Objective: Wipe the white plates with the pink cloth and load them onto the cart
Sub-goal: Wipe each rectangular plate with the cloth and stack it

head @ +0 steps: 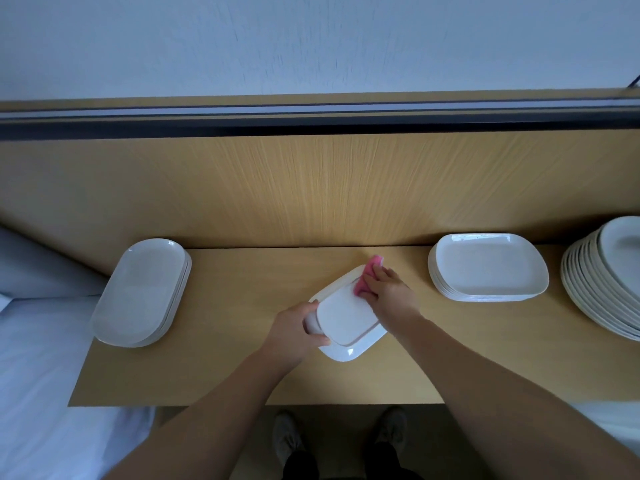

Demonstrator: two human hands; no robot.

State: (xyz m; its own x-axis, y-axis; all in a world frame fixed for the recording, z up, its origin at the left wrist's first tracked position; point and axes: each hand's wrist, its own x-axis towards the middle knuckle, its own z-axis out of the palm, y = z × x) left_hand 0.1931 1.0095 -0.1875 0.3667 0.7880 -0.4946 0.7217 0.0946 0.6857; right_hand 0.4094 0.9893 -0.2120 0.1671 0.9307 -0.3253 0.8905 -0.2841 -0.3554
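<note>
The left hand (297, 330) clasped the plate (346, 323) steady, so the right hand (391, 293), clutching the pink cloth (367, 276), could scrub it.

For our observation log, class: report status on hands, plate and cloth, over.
Left hand grips plate edge. Right hand holds pink cloth on its far corner. Nothing blocks the wipe.
</note>
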